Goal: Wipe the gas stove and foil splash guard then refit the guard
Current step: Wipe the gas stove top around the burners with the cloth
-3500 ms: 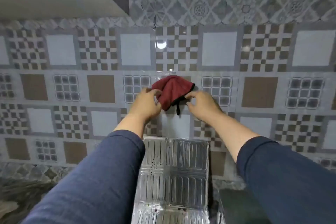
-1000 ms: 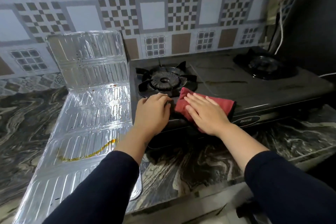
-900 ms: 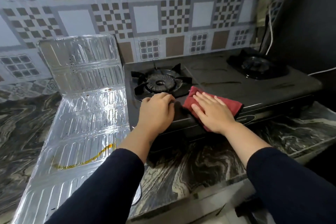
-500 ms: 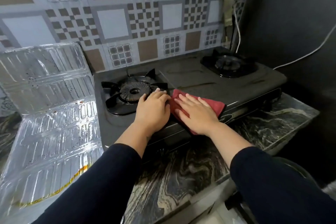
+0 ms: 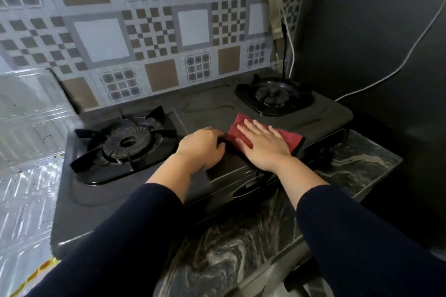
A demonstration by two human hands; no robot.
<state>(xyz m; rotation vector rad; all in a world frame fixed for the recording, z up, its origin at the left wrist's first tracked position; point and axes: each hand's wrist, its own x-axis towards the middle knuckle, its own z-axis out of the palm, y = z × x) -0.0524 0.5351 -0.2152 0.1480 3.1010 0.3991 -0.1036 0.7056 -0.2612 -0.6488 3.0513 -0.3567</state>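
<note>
Midway, judging by position: right hand (image 5: 261, 146), fingers flat and together, presses the red cloth (image 5: 287, 136) on the gas stove (image 5: 212, 108) at frame centre; left hand (image 5: 201, 146), fingers curled, pinches the cloth's edge. Foil splash guard (image 5: 26, 128), far left, lies unfitted and stained.

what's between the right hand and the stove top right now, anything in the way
Only the red cloth, which is the wiping tool: the right hand lies flat on it, pressing it to the gas stove between the two burners. The left hand rests beside it on the stove. Nothing else blocks the surface there.
</note>
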